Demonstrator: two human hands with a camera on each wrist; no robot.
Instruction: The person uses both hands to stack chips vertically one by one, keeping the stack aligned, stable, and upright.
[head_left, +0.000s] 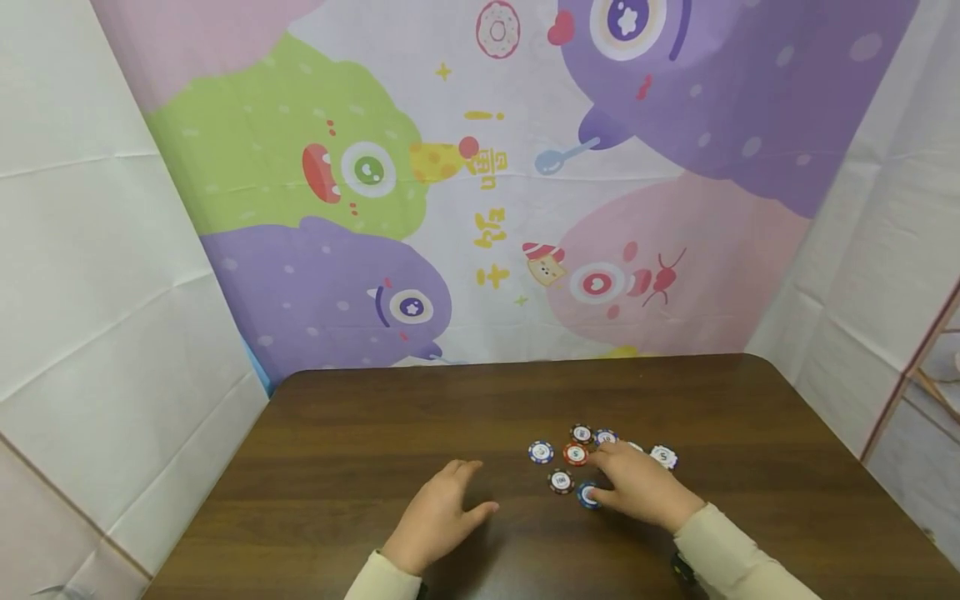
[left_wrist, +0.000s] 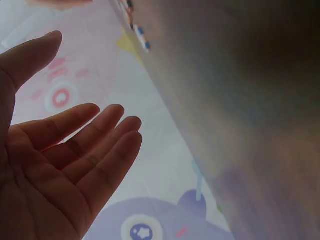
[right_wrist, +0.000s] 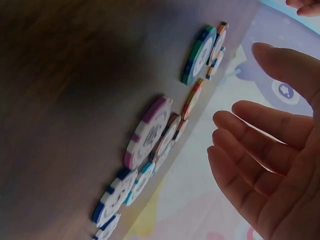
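Observation:
Several poker chips lie flat and spread out on the brown table, right of the middle in the head view. Among them are a red chip (head_left: pixel 574 454), a blue-edged chip (head_left: pixel 540 452), a black-edged chip (head_left: pixel 559 481) and a white chip (head_left: pixel 663 457). My right hand (head_left: pixel 645 487) hovers over this group, its thumb overlapping a blue chip (head_left: pixel 587 497). Seen from the right wrist, its fingers (right_wrist: pixel 250 172) are extended, apart from the purple-edged chip (right_wrist: pixel 148 132) and green-edged chip (right_wrist: pixel 199 55). My left hand (head_left: pixel 438 517), palm bare and fingers loosely extended, is held left of the chips, holding nothing.
The dark wood table (head_left: pixel 337 450) has rounded far corners. Behind it hangs a cloth backdrop (head_left: pixel 510 325) with cartoon monsters. Pale cloth sheets (head_left: pixel 97 275) hang at both sides.

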